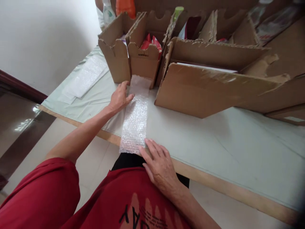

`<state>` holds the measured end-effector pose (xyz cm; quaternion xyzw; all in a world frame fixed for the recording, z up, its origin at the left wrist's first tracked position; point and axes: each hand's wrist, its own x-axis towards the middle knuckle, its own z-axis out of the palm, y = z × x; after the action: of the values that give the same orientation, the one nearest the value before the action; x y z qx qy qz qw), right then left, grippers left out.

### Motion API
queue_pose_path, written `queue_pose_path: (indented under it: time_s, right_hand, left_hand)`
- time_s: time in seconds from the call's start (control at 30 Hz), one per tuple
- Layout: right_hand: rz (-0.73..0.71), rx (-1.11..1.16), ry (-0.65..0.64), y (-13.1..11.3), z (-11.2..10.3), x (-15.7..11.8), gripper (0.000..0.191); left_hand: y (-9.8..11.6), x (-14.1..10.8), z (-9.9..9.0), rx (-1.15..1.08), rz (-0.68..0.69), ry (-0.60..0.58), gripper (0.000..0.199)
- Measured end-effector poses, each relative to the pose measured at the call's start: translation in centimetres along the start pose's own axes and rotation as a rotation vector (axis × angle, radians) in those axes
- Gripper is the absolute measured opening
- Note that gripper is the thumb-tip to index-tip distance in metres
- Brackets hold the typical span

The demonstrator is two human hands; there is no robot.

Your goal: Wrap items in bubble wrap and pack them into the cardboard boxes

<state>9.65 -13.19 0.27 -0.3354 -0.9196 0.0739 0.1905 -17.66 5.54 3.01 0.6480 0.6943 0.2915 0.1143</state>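
Observation:
A long strip of clear bubble wrap (135,117) lies on the table, its near end reaching just past the front edge. Beside its upper left side is my left hand (119,98), fingers apart, the thumb at the strip's edge. My right hand (160,160) rests at the lower right corner of the strip, fingers spread, with the fingertips by the wrap. Neither hand grips anything.
More bubble wrap pieces (87,76) lie at the left of the table (186,140). Cardboard boxes (190,90) line the back, some holding red packets (152,43). Behind them stand a spray bottle (108,14) and an orange container (125,8).

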Motion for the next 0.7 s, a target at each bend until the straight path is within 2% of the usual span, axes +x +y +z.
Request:
queue_pose_path:
  time_s: [0.07,0.1,0.17,0.2,0.3,0.37,0.4,0.43,0.53,0.57,0.63,0.7]
  right_hand:
    - [-0.028,-0.012,0.005,-0.2,0.3,1.1,0.049]
    - [-0.035,-0.011,0.013,-0.2,0.5,1.6,0.045]
    - [-0.045,0.015,0.061,-0.1,0.7,2.1,0.034]
    - [-0.048,0.041,0.096,-0.1,0.7,2.2,0.03]
    - [-0.042,0.159,0.197,0.1,0.5,2.3,0.022]
    - [-0.012,0.262,0.242,0.1,0.1,2.6,0.02]
    - [0.014,0.316,0.251,0.1,-0.1,2.9,0.019]
    - [0.048,0.371,0.251,0.2,-0.2,3.3,0.018]
    - [0.206,0.52,0.2,0.5,-0.4,4.6,0.018]
    - [0.266,0.57,0.177,0.7,-0.3,5.0,0.018]
    - [0.371,0.676,0.145,1.3,-0.3,5.3,0.016]
    - [0.436,0.763,0.141,1.7,-0.5,4.9,0.022]
  left_hand:
    - [-0.1,-3.1,-1.6,0.038,0.168,0.015,0.052]
    - [-0.2,-5.0,-2.4,0.045,0.259,-0.02,0.043]
    - [-0.6,-9.1,-4.2,0.006,0.415,-0.167,0.03]
    - [-0.9,-11.1,-4.9,-0.037,0.479,-0.25,0.033]
    - [-1.4,-16.3,-6.4,-0.125,0.556,-0.436,0.068]
    - [-1.3,-18.5,-6.4,-0.151,0.579,-0.468,0.091]
    - [-1.0,-19.1,-6.1,-0.159,0.586,-0.441,0.094]
    - [-0.7,-19.6,-5.8,-0.168,0.577,-0.382,0.088]
    - [0.3,-19.8,-4.4,-0.203,0.432,-0.136,0.042]
    - [0.5,-19.7,-4.1,-0.217,0.365,-0.09,0.03]
    - [0.8,-19.5,-3.7,-0.247,0.262,-0.095,0.017]
    - [1.0,-19.3,-3.6,-0.277,0.187,-0.142,0.013]
